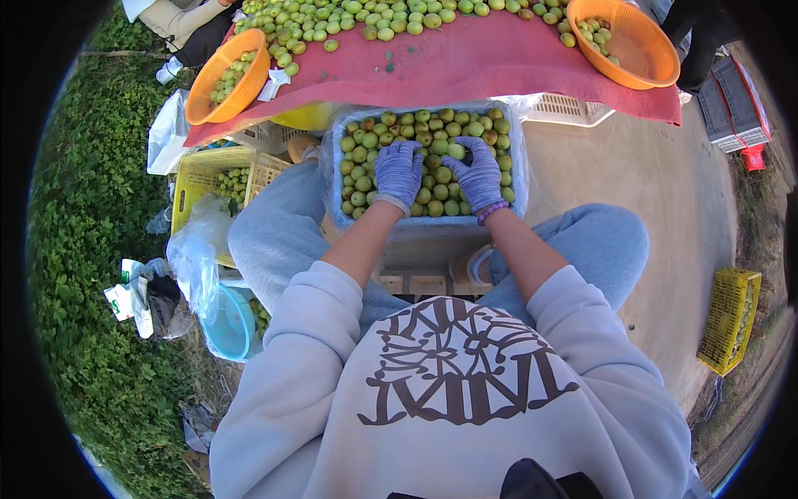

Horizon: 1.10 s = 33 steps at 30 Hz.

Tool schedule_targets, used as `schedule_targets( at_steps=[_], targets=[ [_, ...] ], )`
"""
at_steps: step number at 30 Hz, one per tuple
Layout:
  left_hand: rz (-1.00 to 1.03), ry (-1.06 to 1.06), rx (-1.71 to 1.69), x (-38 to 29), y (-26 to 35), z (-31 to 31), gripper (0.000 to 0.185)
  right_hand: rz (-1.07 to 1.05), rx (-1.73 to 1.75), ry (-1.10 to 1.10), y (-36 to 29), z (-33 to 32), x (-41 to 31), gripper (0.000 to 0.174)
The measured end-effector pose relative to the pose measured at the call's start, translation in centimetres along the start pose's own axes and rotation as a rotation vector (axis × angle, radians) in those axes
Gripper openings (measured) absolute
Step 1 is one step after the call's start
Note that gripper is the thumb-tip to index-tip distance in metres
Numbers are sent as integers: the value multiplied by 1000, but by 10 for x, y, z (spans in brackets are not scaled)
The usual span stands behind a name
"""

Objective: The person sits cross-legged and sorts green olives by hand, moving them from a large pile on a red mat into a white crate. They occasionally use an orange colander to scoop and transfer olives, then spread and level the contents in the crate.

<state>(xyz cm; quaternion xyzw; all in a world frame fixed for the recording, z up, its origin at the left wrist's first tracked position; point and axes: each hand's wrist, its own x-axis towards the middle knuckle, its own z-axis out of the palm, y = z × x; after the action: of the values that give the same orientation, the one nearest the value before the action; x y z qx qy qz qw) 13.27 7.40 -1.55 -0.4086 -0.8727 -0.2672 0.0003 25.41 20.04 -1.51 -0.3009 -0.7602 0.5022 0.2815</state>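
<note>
Between my knees stands a crate lined with pale blue plastic (pixel 408 226), filled with round green and brownish fruits (pixel 436 193). My left hand (pixel 399 173), in a purple-blue knit glove, rests palm down on the fruits left of the middle, its fingertips pointing away from me; whether it grips one is hidden. My right hand (pixel 479 171), gloved alike with a purple bead bracelet (pixel 492 212) at the wrist, lies on the fruits right of the middle. Its thumb and fingers curve around a light green fruit (pixel 456 151).
Ahead is a table with red cloth (pixel 474 56) bearing many fruits, an orange basket (pixel 259 75) at left and another (pixel 648 68) at right. On my left are a yellow crate (pixel 184 187) and a blue basin (pixel 227 324). Another yellow crate (pixel 723 318) stands far right. People sit or stand beyond.
</note>
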Motion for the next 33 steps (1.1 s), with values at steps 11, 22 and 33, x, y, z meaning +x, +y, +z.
schedule_targets(
  at_steps=[11,22,33],
  targets=[
    [-265,-77,-967,-23,50,-53,24,120,606,-225,-35,8,-3,45],
    [-348,-246,-484,3,47,-92,28,-140,144,-248,-87,2,-18,39],
    [-277,366,-25,-5,-32,-357,36,-109,38,-290,-19,19,-16,23]
  ],
)
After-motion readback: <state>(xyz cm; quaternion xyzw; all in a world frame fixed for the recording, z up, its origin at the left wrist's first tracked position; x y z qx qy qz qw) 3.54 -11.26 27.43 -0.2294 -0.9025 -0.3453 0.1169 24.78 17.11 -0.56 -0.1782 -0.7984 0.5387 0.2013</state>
